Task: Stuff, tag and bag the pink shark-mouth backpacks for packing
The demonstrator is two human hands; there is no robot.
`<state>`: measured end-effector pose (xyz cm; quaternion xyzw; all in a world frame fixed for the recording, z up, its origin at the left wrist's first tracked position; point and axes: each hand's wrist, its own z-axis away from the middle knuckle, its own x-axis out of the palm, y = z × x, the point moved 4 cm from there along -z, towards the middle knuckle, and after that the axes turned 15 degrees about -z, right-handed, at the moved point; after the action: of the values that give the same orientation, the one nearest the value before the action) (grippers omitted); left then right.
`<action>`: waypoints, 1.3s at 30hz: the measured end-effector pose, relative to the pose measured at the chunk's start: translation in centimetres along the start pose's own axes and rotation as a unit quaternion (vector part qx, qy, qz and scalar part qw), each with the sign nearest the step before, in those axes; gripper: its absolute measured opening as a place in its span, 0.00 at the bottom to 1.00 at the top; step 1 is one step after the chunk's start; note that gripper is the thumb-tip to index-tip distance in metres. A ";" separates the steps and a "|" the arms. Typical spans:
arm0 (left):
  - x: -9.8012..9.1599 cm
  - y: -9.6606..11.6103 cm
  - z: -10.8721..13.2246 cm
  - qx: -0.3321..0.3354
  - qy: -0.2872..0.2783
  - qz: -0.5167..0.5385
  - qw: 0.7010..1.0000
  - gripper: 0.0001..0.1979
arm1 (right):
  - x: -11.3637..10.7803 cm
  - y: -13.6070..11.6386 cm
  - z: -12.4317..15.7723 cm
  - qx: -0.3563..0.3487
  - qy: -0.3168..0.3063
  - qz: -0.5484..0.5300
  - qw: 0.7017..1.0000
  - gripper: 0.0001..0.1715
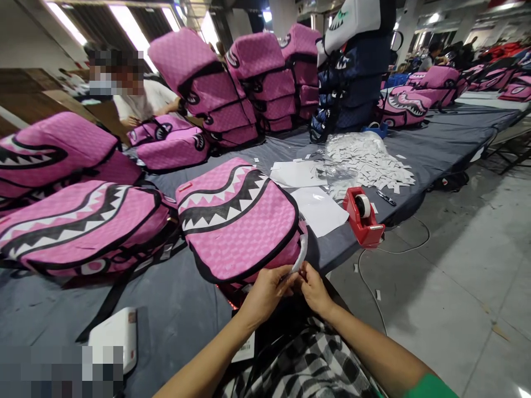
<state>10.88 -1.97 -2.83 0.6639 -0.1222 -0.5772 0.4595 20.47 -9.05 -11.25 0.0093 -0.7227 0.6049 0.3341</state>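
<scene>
A pink checked backpack with a black-and-white shark-tooth print lies on the table in front of me. At its near right side a whitish strip curves down to my fingers; whether it is fabric or paper I cannot tell. My left hand pinches the lower end of this strip. Close against it, my right hand is closed too, thumb and fingers together at the same spot. The fingertips partly hide what lies between them. Below the backpack, a white tag with a barcode hangs near my left forearm.
A red tape dispenser stands at the table's right edge, beside white sheets, a pen and a heap of small white slips. Pink backpacks lie left; stacks rise behind. A white device lies front left. Another person works opposite.
</scene>
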 end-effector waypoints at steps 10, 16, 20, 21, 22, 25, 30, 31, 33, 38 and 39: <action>0.2 0.0 0.1 0.001 0.026 -0.006 1.000 0.22 | 0.4 -0.3 2.0 0.136 0.054 -0.187 0.971 0.24; -0.3 -0.4 0.4 0.018 0.133 -0.027 0.991 0.24 | 2.2 -0.8 2.5 0.288 -0.096 -0.486 0.820 0.07; 0.2 -1.4 0.8 0.039 0.168 -0.055 0.984 0.25 | 2.0 -0.3 1.8 0.291 -0.112 -0.560 0.767 0.08; 0.5 -1.5 0.9 0.059 0.167 -0.090 0.980 0.21 | 1.7 -0.2 1.8 0.282 -0.100 -0.567 0.767 0.06; 0.7 -1.5 1.1 0.086 0.181 -0.139 0.970 0.18 | 1.3 -0.1 1.8 0.268 -0.084 -0.571 0.772 0.04; 1.2 -1.2 2.2 0.207 0.264 -0.330 0.882 0.19 | -0.4 -0.2 2.0 0.221 -0.030 -0.549 0.805 0.08; 3.0 -1.5 4.1 0.298 0.263 -0.565 0.723 0.22 | -3.0 -1.1 1.7 0.206 0.023 -0.357 0.911 0.22; 3.1 -1.5 4.6 0.287 0.261 -0.582 0.714 0.22 | -3.7 -1.5 1.3 0.189 0.044 -0.291 0.937 0.24; 2.7 -1.2 5.7 0.278 0.272 -0.577 0.718 0.19 | -5.4 -2.6 0.0 0.118 0.096 -0.146 0.978 0.26; -3.9 -0.9 6.7 0.148 0.435 -0.434 0.775 0.19 | -6.9 -3.4 -3.6 0.016 0.162 -0.012 0.987 0.27; -6.0 -1.7 6.2 0.066 0.469 -0.391 0.789 0.21 | -6.3 -2.8 -4.3 0.039 0.141 -0.031 0.989 0.26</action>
<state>2.99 0.19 0.38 0.8727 0.3403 -0.3160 0.1507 28.61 -8.49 -11.72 -0.0409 -0.6438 0.6172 0.4504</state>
